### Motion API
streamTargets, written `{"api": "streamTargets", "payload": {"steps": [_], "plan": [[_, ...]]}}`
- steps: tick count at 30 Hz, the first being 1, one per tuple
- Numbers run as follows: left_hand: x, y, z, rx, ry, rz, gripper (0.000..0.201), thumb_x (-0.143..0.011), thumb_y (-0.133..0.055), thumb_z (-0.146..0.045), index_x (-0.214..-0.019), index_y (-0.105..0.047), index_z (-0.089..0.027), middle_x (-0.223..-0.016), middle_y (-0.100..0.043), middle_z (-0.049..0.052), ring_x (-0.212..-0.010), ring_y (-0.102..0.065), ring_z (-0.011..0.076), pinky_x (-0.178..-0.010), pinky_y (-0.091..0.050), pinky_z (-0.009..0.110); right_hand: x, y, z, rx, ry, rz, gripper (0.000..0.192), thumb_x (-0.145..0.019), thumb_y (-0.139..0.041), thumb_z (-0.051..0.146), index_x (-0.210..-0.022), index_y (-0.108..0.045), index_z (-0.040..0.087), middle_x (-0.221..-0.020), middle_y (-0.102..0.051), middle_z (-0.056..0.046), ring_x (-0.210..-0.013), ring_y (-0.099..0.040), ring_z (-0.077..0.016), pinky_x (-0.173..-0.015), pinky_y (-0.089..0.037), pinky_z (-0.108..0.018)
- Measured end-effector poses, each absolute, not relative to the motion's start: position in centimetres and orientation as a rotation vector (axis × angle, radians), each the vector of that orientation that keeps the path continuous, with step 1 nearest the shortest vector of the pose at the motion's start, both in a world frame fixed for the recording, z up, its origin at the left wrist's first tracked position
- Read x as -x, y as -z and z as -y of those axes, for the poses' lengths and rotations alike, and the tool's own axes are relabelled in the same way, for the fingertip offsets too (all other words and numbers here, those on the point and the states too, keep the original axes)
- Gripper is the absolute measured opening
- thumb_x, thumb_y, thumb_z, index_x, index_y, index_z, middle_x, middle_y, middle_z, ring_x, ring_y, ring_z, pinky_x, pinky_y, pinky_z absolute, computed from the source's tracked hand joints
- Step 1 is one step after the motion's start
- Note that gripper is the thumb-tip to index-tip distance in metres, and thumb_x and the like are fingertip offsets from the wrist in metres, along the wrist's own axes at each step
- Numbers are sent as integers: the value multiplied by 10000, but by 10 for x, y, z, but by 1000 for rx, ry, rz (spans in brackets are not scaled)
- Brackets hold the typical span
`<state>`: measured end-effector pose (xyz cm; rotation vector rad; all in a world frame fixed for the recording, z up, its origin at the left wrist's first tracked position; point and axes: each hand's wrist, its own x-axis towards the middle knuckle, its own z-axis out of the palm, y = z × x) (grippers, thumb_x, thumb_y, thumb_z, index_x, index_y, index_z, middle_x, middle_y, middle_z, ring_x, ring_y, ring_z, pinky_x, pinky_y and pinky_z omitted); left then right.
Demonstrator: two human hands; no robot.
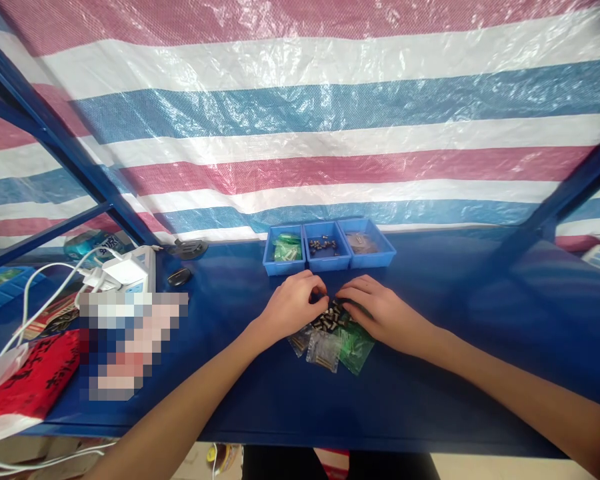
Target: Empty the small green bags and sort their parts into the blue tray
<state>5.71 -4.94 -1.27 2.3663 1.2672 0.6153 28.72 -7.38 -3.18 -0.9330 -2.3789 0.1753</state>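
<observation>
A small pile of metal screw-like parts (330, 319) lies on the blue table, too small to name exactly. My left hand (294, 303) is at its left edge, thumb and forefinger curled together in a pinch; anything between them is hidden. From the right, my right hand (377, 308) reaches over the pile with fingers bent and thumb apart, and nothing visible in it. Just in front of the pile lie a clear bag with brass-coloured pins (323, 351) and a green bag (356, 347). Another small clear bag (299, 341) is partly under my left hand.
Behind my hands stand three joined blue bins: green bags in the left bin (285, 268), loose metal parts in the middle bin (329, 262), clear bags in the right bin (380, 259). Leftward are a power strip (147, 267), white cables, a black mouse-like object (180, 277) and a red bag (40, 373).
</observation>
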Motion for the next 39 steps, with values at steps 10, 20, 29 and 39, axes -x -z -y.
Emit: {"api": "streamTargets", "payload": {"steps": [10, 20, 29, 39], "plan": [[-69, 1, 63, -2070, -826, -1028, 186, -951, -627, -366, -960, -712, -201, -924, -669, 30, -800, -640, 154, -650, -477, 252, -286, 26, 77, 905, -79, 2192, 127, -1007, -555, 240, -1048, -675, 251, -949, -738, -79, -877, -675, -256, -731, -581, -400], [-72, -2, 67, -2097, -793, -1012, 298, -1024, -522, -409, -938, -720, -203, -885, -656, 21, -739, -568, 137, -610, -403, 246, -281, 20, 84, 869, -63, 2101, 61, -1001, -597, 253, -1007, -657, 259, -899, -744, -57, -813, -698, -235, -698, -554, -358], [-72, 2, 68, -2023, -771, -1021, 294, -1019, -518, -379, -927, -725, -192, -858, -658, 16, -725, -554, 140, -614, -399, 244, -285, 23, 82, 849, -116, 2138, 74, -996, -615, 242, -1060, -652, 242, -923, -731, -57, -789, -693, -203, -674, -562, -313], [-70, 5, 65, -2169, -803, -1006, 295, -1053, -458, -339, -927, -680, -191, -852, -657, 5, -740, -588, 138, -650, -424, 247, -286, 24, 82, 959, -240, 2081, 99, -975, -629, 243, -1062, -676, 230, -942, -743, -40, -648, -658, -148, -569, -526, -265]]}}
